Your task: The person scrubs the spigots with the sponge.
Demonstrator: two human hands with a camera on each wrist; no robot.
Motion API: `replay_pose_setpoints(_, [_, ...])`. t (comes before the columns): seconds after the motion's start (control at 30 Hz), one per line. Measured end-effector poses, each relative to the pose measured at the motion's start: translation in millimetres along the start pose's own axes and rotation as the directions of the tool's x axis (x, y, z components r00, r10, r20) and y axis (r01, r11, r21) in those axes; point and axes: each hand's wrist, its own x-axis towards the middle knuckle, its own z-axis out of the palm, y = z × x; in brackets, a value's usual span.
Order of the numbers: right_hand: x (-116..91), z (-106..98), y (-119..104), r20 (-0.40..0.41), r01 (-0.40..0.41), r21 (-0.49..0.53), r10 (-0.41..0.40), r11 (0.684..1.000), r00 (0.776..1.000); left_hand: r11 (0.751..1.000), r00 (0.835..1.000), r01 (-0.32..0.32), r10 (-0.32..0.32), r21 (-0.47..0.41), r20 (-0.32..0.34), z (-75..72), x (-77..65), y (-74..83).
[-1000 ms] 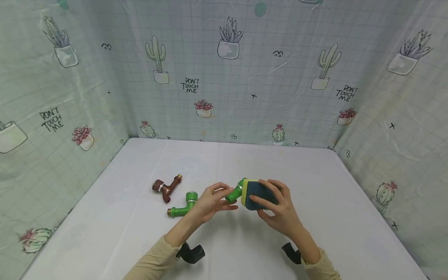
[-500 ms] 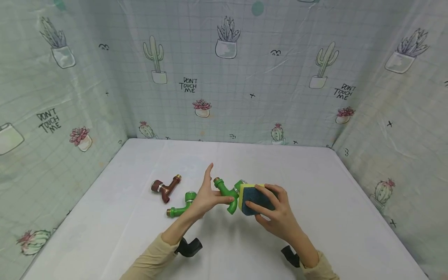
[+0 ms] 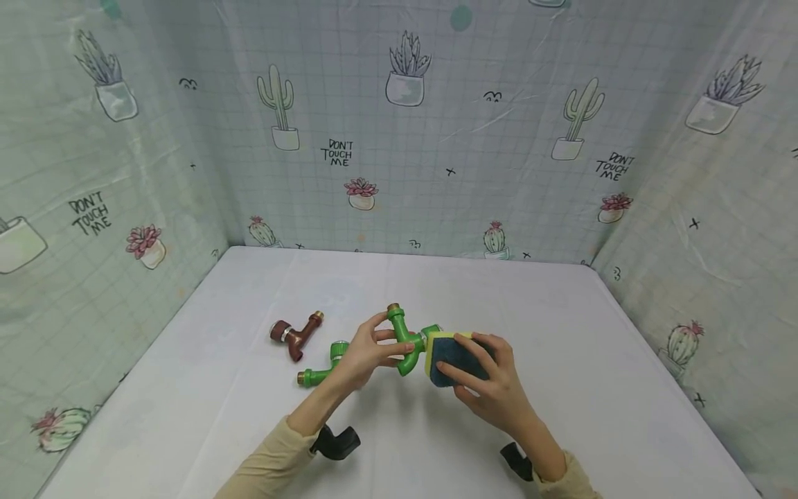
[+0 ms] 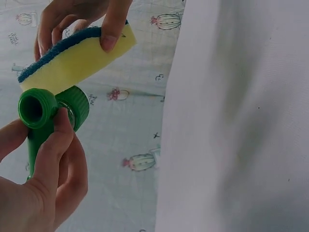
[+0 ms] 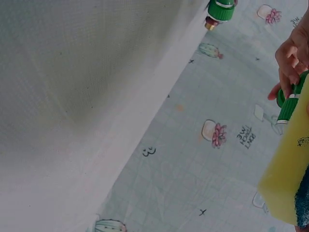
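My left hand (image 3: 368, 355) pinches a green tap (image 3: 400, 334) above the table, thumb on its body and threaded brass end pointing up. In the left wrist view, the open spout of the tap (image 4: 39, 137) faces the camera. My right hand (image 3: 501, 391) grips a sponge (image 3: 459, 356), yellow with a dark blue scouring side. The yellow side of the sponge (image 4: 72, 66) is turned to the tap's ribbed knob (image 4: 76, 104); whether they touch I cannot tell. Only part of the sponge (image 5: 285, 179) shows in the right wrist view.
A second green tap (image 3: 316, 377) lies on the white table (image 3: 499, 291) left of my left hand, partly hidden by it. Further back lies a brown tap (image 3: 298, 339). Black curved pieces (image 3: 337, 442) show near both wrists. Patterned cloth walls enclose the table's back and sides.
My left hand has turned the green tap, so its brass end now points up, and its fingers have closed in again around the body. The sponge has shifted slightly down and left.
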Motion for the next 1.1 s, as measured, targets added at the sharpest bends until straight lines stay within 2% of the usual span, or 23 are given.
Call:
replay_pose_setpoints(0.13, [1.8, -0.8, 0.2, 0.014, -0.028, 0.031, 0.027, 0.999, 1.000, 1.000, 0.999, 0.024, -0.025, 0.020, 0.045, -1.4, -0.7, -1.5])
replay_pose_setpoints(0.27, [5.8, -4.9, 3.5, 0.108, -0.101, 0.098, 0.090, 0.990, 0.990, 0.996, 0.993, -0.019, 0.010, 0.085, 0.115, -3.6, -3.1, -1.8])
replay_pose_setpoints(0.4, [11.6, -7.9, 9.0, 0.237, -0.215, 0.171, 0.171, 0.962, 0.956, 0.977, 0.984, -0.091, 0.059, 0.194, 0.165, -2.9, -7.4, -0.7])
replay_pose_setpoints(0.53, [16.3, -7.8, 12.1, 0.341, -0.307, 0.217, 0.223, 0.927, 0.913, 0.936, 0.977, -0.177, 0.131, 0.305, 0.168, -0.5, -10.4, -1.0])
replay_pose_setpoints(0.63, [17.9, -9.1, 11.8, 0.380, -0.347, 0.239, 0.242, 0.907, 0.893, 0.919, 0.973, -0.216, 0.172, 0.331, 0.155, 1.4, -10.5, -2.3])
replay_pose_setpoints(0.7, [18.7, -11.1, 11.0, 0.384, -0.357, 0.248, 0.247, 0.901, 0.890, 0.917, 0.972, -0.227, 0.190, 0.328, 0.142, 2.5, -9.9, -3.2])
replay_pose_setpoints(0.77, [19.8, -13.2, 10.5, 0.376, -0.358, 0.255, 0.249, 0.898, 0.892, 0.924, 0.973, -0.223, 0.191, 0.309, 0.129, 3.1, -8.8, -3.6])
replay_pose_setpoints(0.83, [20.1, -15.5, 10.6, 0.371, -0.369, 0.269, 0.258, 0.890, 0.892, 0.945, 0.976, -0.206, 0.179, 0.253, 0.128, 2.9, -7.0, -4.4])
replay_pose_setpoints(0.97, [18.1, -19.5, 10.9, 0.367, -0.423, 0.336, 0.296, 0.842, 0.882, 0.986, 0.973, -0.157, 0.143, 0.062, 0.181, 0.1, -2.2, -7.2])
replay_pose_setpoints(1.1, [15.8, -20.7, 10.6, 0.332, -0.445, 0.396, 0.326, 0.803, 0.885, 0.989, 0.966, -0.076, 0.104, -0.124, 0.238, -2.6, 2.3, -9.5])
